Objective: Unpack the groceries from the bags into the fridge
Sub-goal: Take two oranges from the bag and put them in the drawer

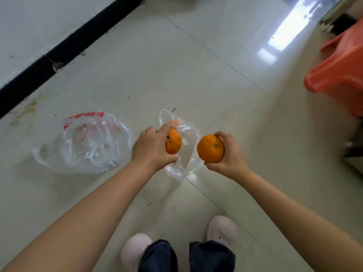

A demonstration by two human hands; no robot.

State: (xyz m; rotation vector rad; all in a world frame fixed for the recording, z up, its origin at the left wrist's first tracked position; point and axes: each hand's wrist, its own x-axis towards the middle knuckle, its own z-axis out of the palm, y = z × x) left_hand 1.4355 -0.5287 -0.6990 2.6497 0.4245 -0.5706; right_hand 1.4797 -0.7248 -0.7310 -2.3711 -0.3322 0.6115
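With your left hand point(152, 147) gripping one orange point(173, 141) and your right hand point(228, 154) gripping the other orange point(210, 148) above the clear bag point(186, 154) at 12 o'clock, neither hand is nearer the unseen fridge.

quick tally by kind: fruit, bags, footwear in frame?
Oranges: 2, one in the left hand at, one in the right hand at
Plastic bags: 2
Pink slippers: 2
Total: 6
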